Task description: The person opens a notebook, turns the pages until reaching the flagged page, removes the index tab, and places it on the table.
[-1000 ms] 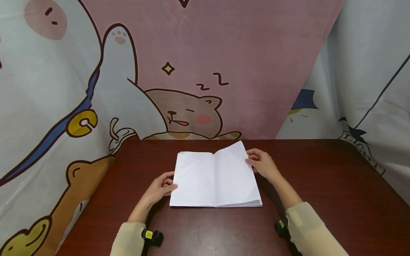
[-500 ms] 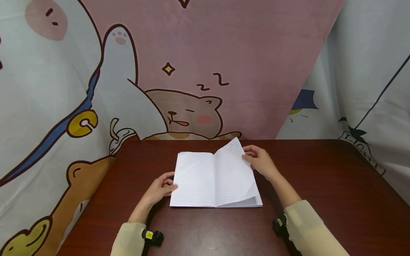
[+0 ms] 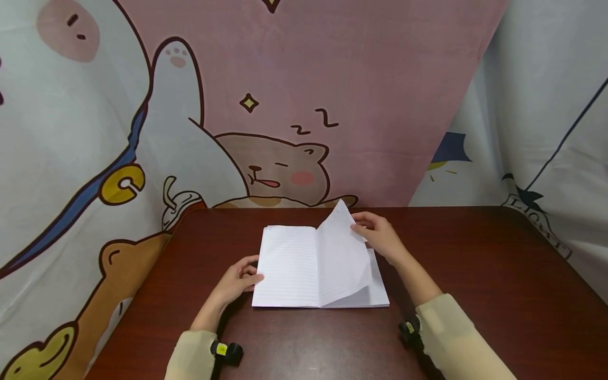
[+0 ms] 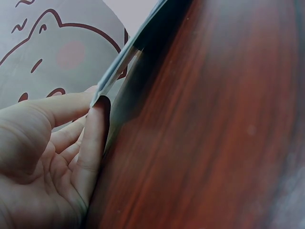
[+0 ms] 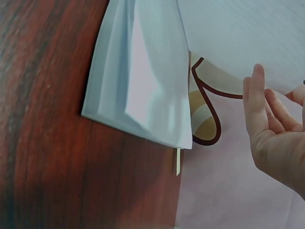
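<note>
Notebook [image 3: 287, 264] lies open on table [image 3: 294, 338], lined pages up. Left grip [image 3: 239, 278] pinches notebook's left edge, thumb on top. Right grip [image 3: 380, 237] pinches outer edge of page [image 3: 344, 258], raised over notebook's right half; whether one leaf or several, cannot tell. Page turn looks partway, as judged. Done: page lifted, far corner up, strip of sheet beneath showing along notebook's right edge. Not yet done: page across notebook's fold, page flat on left half, right grip freed.

Indoors; cartoon-printed cloth [image 3: 389, 95], wood-grained brown table [image 3: 480, 295]
</note>
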`<state>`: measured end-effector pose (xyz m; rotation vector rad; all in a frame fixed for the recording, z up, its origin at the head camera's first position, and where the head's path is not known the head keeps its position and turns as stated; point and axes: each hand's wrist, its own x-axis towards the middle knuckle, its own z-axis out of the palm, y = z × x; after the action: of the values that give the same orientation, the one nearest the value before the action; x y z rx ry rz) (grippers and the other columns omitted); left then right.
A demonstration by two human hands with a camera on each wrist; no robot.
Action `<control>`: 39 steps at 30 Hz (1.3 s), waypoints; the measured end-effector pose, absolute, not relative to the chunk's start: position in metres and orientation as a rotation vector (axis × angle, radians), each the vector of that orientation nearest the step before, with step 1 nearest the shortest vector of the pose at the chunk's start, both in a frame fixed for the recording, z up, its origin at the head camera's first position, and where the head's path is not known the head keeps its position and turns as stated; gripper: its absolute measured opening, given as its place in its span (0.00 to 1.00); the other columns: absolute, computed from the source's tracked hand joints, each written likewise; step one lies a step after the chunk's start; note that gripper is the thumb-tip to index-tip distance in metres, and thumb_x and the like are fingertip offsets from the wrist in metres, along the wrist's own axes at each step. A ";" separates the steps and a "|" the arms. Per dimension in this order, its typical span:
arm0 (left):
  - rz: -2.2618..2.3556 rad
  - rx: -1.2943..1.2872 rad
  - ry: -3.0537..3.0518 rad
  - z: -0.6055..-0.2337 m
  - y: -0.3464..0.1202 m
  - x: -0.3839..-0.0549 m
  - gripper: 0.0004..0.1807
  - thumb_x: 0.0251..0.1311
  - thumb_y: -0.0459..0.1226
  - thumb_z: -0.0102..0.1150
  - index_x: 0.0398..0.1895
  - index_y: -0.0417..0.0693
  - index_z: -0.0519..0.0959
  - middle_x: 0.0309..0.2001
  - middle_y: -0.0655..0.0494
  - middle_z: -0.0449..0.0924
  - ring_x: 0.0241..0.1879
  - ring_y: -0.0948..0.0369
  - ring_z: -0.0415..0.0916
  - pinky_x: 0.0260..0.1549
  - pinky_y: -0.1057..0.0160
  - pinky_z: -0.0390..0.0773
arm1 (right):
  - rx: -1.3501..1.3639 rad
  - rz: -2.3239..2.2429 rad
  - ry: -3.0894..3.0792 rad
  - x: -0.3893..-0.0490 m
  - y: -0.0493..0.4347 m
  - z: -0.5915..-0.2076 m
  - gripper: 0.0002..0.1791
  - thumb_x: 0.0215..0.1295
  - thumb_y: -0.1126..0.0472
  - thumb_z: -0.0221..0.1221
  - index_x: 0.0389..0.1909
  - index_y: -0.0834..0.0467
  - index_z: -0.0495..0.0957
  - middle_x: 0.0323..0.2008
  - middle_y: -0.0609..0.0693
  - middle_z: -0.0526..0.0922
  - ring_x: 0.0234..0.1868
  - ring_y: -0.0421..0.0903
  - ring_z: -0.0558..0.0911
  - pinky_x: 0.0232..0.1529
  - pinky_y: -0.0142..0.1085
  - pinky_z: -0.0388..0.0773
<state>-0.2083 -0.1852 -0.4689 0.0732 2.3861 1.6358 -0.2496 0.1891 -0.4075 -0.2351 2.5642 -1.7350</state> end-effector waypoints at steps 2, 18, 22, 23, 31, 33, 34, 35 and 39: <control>1.631 0.086 2.386 -0.469 -0.185 -0.208 0.31 0.64 0.35 0.63 0.69 0.38 0.67 0.40 0.49 0.77 0.35 0.63 0.75 0.36 0.65 0.81 | -0.244 -1.739 2.560 -0.249 0.187 -0.406 0.22 0.72 0.59 0.57 0.63 0.64 0.73 0.56 0.67 0.79 0.42 0.42 0.80 0.38 0.40 0.84; 1.624 0.072 2.397 -0.469 -0.186 -0.208 0.30 0.64 0.35 0.64 0.69 0.40 0.68 0.39 0.49 0.77 0.35 0.62 0.75 0.37 0.63 0.82 | -0.283 -1.787 2.470 -0.247 0.165 -0.392 0.25 0.72 0.56 0.57 0.65 0.61 0.71 0.60 0.65 0.78 0.53 0.53 0.80 0.44 0.46 0.85; 1.621 0.080 2.400 -0.469 -0.186 -0.208 0.30 0.64 0.35 0.64 0.69 0.40 0.68 0.39 0.49 0.77 0.35 0.61 0.75 0.37 0.63 0.82 | -0.287 -1.806 2.447 -0.248 0.160 -0.390 0.25 0.73 0.54 0.57 0.65 0.62 0.72 0.61 0.65 0.77 0.56 0.56 0.80 0.44 0.46 0.85; 1.621 0.078 2.400 -0.469 -0.186 -0.208 0.30 0.64 0.35 0.64 0.69 0.40 0.68 0.39 0.49 0.77 0.35 0.61 0.75 0.37 0.63 0.82 | -0.294 -1.818 2.433 -0.248 0.159 -0.389 0.25 0.73 0.54 0.56 0.65 0.62 0.72 0.61 0.65 0.77 0.56 0.57 0.80 0.44 0.46 0.85; 1.627 0.056 2.398 -0.470 -0.186 -0.209 0.30 0.64 0.35 0.64 0.69 0.41 0.69 0.39 0.49 0.76 0.35 0.61 0.75 0.37 0.62 0.83 | -0.346 -1.946 2.266 -0.250 0.150 -0.390 0.24 0.75 0.57 0.54 0.65 0.67 0.69 0.63 0.68 0.74 0.58 0.61 0.80 0.44 0.45 0.85; 1.630 0.056 2.393 -0.470 -0.185 -0.209 0.30 0.63 0.35 0.65 0.69 0.41 0.69 0.39 0.49 0.76 0.35 0.61 0.75 0.37 0.62 0.83 | -0.356 -1.938 2.270 -0.249 0.148 -0.390 0.24 0.75 0.57 0.54 0.65 0.66 0.70 0.63 0.68 0.74 0.59 0.62 0.80 0.44 0.45 0.86; 1.630 0.055 2.391 -0.470 -0.185 -0.209 0.31 0.63 0.35 0.65 0.69 0.41 0.69 0.39 0.49 0.76 0.35 0.61 0.75 0.37 0.62 0.83 | -0.363 -1.933 2.272 -0.249 0.147 -0.391 0.24 0.75 0.57 0.55 0.65 0.66 0.70 0.63 0.68 0.74 0.59 0.62 0.80 0.44 0.45 0.85; 1.629 0.058 2.390 -0.471 -0.186 -0.209 0.31 0.63 0.35 0.65 0.69 0.41 0.69 0.40 0.49 0.76 0.35 0.61 0.75 0.37 0.62 0.83 | -0.370 -1.931 2.272 -0.249 0.146 -0.392 0.24 0.75 0.57 0.55 0.65 0.66 0.70 0.63 0.68 0.74 0.59 0.63 0.80 0.44 0.45 0.85; 1.630 0.070 2.387 -0.471 -0.186 -0.209 0.31 0.63 0.35 0.65 0.69 0.41 0.69 0.40 0.50 0.76 0.35 0.62 0.75 0.37 0.63 0.82 | -0.393 -1.928 2.261 -0.250 0.141 -0.397 0.23 0.74 0.59 0.55 0.64 0.67 0.71 0.61 0.69 0.76 0.60 0.66 0.78 0.45 0.46 0.85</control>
<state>-0.2094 -0.1863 -0.4710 0.0698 2.3865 1.6296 -0.2505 0.1405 -0.3970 -0.3930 2.2614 -1.9285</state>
